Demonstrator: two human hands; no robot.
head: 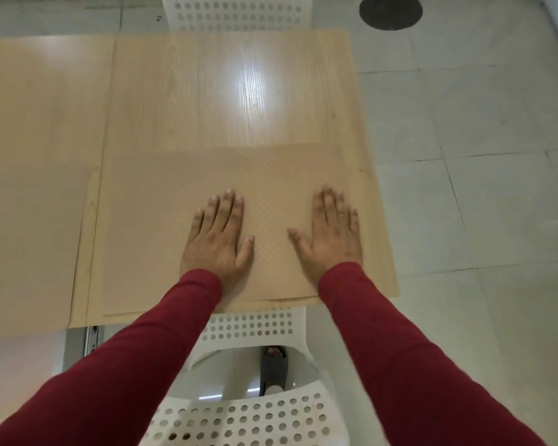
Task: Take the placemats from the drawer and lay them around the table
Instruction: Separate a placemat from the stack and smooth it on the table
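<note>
Tan checkered woven placemat lies on the light wood table, left hand and right hand pressing it (fingers flat, spread wide).

Tan woven placemat, lying flat, squared to table's near edge

Both the left hand and right hand are lying flat, fingers straight, on a tan placemat covering the table.

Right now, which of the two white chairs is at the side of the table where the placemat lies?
The near chair, below the hands, not the far chair. The placemat lies along the table edge nearest it.
</note>
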